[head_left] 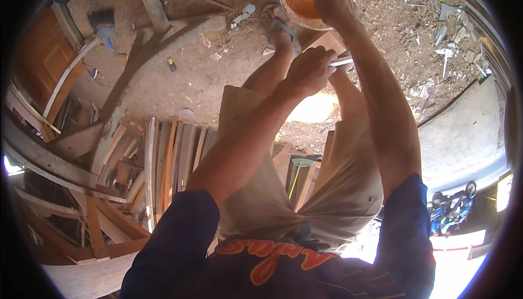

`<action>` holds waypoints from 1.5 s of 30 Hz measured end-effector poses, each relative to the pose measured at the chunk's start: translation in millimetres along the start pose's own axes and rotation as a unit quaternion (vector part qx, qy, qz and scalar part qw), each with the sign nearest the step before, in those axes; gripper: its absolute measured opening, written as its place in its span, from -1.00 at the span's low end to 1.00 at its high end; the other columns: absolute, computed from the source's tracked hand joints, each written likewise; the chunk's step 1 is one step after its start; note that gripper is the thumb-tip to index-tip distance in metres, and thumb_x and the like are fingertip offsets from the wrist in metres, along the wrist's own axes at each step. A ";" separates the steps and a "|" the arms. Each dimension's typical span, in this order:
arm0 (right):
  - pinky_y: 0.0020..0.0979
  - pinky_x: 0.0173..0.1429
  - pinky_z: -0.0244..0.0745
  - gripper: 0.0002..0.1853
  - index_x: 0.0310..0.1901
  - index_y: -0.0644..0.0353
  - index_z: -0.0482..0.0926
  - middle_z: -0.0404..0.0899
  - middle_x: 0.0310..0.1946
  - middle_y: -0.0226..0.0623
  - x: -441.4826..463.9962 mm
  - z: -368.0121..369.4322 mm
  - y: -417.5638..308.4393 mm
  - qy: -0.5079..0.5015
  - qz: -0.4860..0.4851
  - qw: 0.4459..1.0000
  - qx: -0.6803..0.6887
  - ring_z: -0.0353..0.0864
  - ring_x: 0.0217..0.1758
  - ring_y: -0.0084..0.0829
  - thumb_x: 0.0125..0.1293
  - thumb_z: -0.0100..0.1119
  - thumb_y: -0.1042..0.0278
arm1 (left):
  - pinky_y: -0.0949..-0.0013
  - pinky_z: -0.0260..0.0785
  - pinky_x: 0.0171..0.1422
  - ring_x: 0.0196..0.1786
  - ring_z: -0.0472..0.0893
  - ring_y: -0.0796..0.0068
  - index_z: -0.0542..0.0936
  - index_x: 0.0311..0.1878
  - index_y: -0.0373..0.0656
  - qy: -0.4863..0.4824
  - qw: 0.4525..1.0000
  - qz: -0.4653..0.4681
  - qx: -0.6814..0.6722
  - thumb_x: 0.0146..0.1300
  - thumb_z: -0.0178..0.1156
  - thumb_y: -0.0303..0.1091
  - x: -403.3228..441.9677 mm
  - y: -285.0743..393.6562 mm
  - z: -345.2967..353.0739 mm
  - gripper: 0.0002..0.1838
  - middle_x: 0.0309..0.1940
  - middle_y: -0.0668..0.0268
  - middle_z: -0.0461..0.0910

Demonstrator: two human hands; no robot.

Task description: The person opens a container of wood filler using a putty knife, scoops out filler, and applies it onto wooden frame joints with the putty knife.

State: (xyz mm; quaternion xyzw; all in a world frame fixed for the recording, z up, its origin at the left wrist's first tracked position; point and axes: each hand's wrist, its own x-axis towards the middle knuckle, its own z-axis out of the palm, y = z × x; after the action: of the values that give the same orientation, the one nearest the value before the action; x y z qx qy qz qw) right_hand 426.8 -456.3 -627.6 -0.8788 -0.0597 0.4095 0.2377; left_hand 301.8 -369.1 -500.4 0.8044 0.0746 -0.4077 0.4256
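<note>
My left hand (310,71) is closed around a thin, pale, flat object (342,61) that sticks out to the right of the fist. Farther forward, my right hand (333,7) reaches over the rim of a round bucket (284,6) with orange material inside. Its fingers are closed on something narrow that points into the bucket, too small to make out. Below the bucket, between my legs, a brown wooden piece (327,42) is partly hidden by my left hand.
Dirt ground (201,75) carries scattered chips. A curved timber frame (131,75) and a brush (102,21) lie left. Upright boards (174,163) stand lower left, near a green rake (303,162). A grey slab (463,130) and a blue wheeled object (451,212) are right.
</note>
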 end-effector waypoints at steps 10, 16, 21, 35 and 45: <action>-0.01 0.13 0.64 -0.74 0.02 0.02 0.73 0.74 0.03 -0.03 -4.4 -14.3 3.1 -0.102 0.038 0.994 0.022 0.72 0.14 0.04 0.41 0.14 0.25 | 0.02 0.48 0.13 0.03 0.66 -0.01 0.65 0.04 -0.17 0.005 1.000 0.009 -0.002 0.39 0.22 -0.38 2.2 -3.9 0.8 -0.78 -0.14 0.07 0.66; -0.01 0.08 0.64 -0.70 -0.10 0.19 0.76 0.74 -0.11 0.12 -7.2 -9.1 -12.6 -0.064 -0.031 0.997 -0.040 0.78 -0.01 0.07 0.38 0.24 0.14 | -0.02 0.51 0.07 -0.02 0.67 0.03 0.63 -0.04 -0.14 0.014 1.000 0.010 -0.005 0.36 0.32 -0.27 7.6 -6.6 0.8 -0.79 -0.14 0.11 0.65; 0.02 0.17 0.62 -0.70 -0.07 0.23 0.75 0.74 -0.07 0.15 -6.9 -2.1 -10.5 -0.143 -0.002 0.987 -0.076 0.72 0.10 0.13 0.41 0.16 0.20 | -0.02 0.52 0.08 -0.01 0.67 0.02 0.64 -0.04 -0.16 0.009 1.000 0.013 -0.004 0.36 0.30 -0.29 10.8 -3.2 1.3 -0.79 -0.15 0.11 0.66; -0.17 0.00 0.71 -0.79 -0.07 0.12 0.78 0.74 -0.21 -0.19 13.7 -17.2 14.5 -0.185 -0.151 0.970 -0.041 0.78 -0.12 -0.14 0.32 0.23 0.40 | 0.00 0.43 0.19 -0.01 0.71 0.01 0.66 0.01 -0.20 -0.005 1.000 -0.005 -0.003 0.44 0.20 -0.34 8.9 10.0 -15.9 -0.80 -0.19 0.02 0.72; 0.02 0.17 0.63 -0.75 -0.05 0.15 0.73 0.76 -0.08 0.04 -1.3 0.6 -2.2 -0.152 -0.084 0.978 -0.114 0.76 0.05 0.07 0.40 0.08 0.36 | 0.05 0.45 0.19 0.01 0.71 0.01 0.67 0.08 -0.17 -0.024 0.999 -0.028 0.000 0.45 0.19 -0.32 10.5 10.9 -19.3 -0.76 -0.13 -0.02 0.72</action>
State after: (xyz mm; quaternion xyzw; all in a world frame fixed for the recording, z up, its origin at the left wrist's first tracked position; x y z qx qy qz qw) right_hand 425.7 -454.6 -626.0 -0.8194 -0.2153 0.5073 0.1576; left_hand 325.3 -364.0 -495.3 0.7921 0.0867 -0.4388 0.4153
